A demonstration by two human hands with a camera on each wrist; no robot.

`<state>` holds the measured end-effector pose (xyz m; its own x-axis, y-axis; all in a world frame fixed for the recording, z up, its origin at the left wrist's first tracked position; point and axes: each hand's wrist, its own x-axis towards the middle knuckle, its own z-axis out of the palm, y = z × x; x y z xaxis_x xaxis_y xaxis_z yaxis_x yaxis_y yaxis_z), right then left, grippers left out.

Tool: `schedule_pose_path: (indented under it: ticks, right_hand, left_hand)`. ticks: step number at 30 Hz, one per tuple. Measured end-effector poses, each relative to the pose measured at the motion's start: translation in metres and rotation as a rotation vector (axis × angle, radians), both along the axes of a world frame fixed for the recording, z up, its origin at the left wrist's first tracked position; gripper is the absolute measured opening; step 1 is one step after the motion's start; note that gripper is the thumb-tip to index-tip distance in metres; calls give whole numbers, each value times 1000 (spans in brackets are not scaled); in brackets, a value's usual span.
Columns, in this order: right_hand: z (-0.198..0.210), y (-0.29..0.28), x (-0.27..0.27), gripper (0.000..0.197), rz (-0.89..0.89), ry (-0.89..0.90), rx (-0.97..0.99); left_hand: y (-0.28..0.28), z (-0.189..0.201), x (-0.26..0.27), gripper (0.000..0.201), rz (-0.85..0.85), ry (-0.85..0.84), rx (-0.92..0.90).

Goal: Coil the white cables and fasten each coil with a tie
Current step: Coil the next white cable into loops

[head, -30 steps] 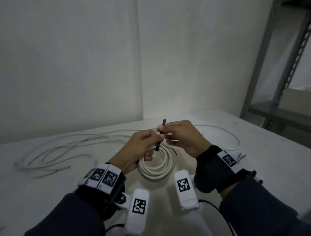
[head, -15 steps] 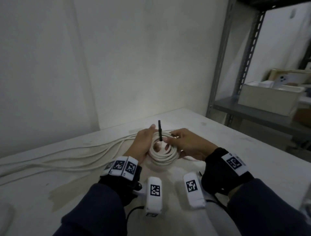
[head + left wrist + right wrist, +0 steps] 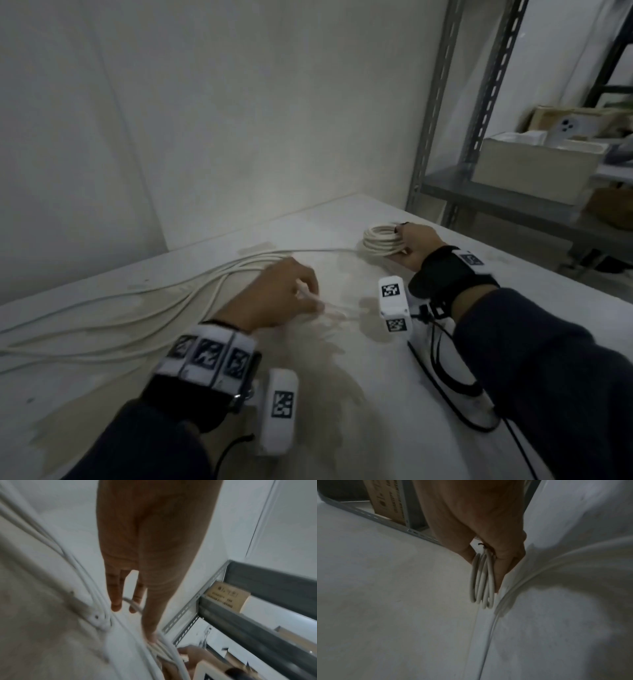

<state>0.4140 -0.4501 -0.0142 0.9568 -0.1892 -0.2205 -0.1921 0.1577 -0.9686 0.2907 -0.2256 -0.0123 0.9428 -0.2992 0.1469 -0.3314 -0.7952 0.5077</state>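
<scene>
A small coil of white cable [image 3: 378, 240] sits at the far right of the white table [image 3: 342, 394]. My right hand [image 3: 399, 240] grips it by its right side. In the right wrist view the thumb and fingers of my right hand [image 3: 485, 566] pinch the coil [image 3: 481, 585], and a black tie [image 3: 481, 545] shows at its top. Long loose white cables [image 3: 137, 318] trail across the table's left half. My left hand [image 3: 301, 291], blurred, hovers just right of them. In the left wrist view my left hand [image 3: 125, 607] has straight fingers, holds nothing, and is above the loose cables [image 3: 77, 563].
A grey metal shelf rack [image 3: 442, 120] stands right of the table, carrying cardboard boxes [image 3: 534, 168]. A plain wall closes off the back. Black cords [image 3: 445, 377] from the wrist cameras lie on the table near my right forearm.
My right hand has carried the tied coil away to the table's far right. My left hand has let go of it and drawn back toward the loose cables. The view has swung right.
</scene>
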Motion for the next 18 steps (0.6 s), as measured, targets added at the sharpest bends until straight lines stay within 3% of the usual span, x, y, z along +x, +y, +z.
schedule_pose_path:
  ticks: [3, 4, 5, 7, 10, 11, 12, 15, 18]
  right_hand:
    - [-1, 8, 14, 15, -6, -10, -19]
    - [-1, 7, 17, 6, 19, 25, -125]
    - [4, 8, 18, 20, 42, 92, -242]
    - [-3, 13, 18, 44, 45, 30, -760]
    - [-1, 29, 23, 94, 61, 91, -881]
    - [1, 39, 16, 100, 85, 146, -931]
    - [8, 50, 4, 91, 127, 151, -936]
    - [14, 75, -26, 35, 435, 165, -992]
    - [12, 87, -46, 20, 528, 119, -1236]
  left_hand:
    - [37, 9, -23, 19, 158, -102, -277]
    - [51, 8, -29, 18, 201, -118, -305]
    - [64, 7, -33, 17, 240, -134, -303]
    - [85, 4, -41, 17, 310, -142, -287]
    - [104, 2, -48, 13, 384, -144, -297]
    - [106, 2, -49, 12, 408, -153, -308]
    - [107, 1, -50, 10, 428, -165, -327]
    - [104, 1, -56, 10, 466, -194, -349]
    - [102, 5, -70, 7, 444, -172, -303]
